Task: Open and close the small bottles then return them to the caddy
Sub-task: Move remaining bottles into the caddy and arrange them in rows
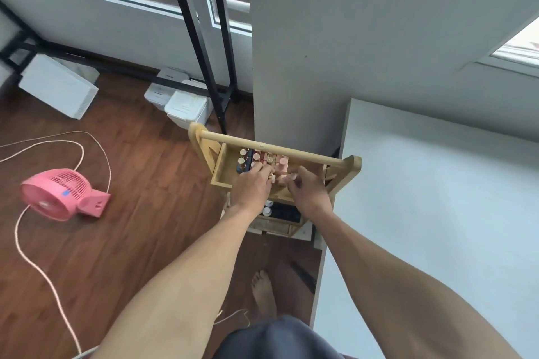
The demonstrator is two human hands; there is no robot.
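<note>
A wooden caddy (219,175) with a round handle bar (280,149) stands on the floor by a white pillar. Several small bottles (256,158) with gold and pink caps stand upright in its top tray. My left hand (253,186) reaches into the tray, fingers curled around a small bottle (272,177) whose pale cap shows at the fingertips. My right hand (306,189) hovers just to the right, fingers bent at that same bottle's top. Whether the cap is on or off is hidden by my fingers.
A lower shelf of the caddy holds dark bottles (284,212). A pink fan (62,194) with a pale cord (38,268) lies on the wooden floor at left. A white bed or table (437,198) fills the right. White boxes (186,106) sit behind the caddy. My bare foot (264,291) is below.
</note>
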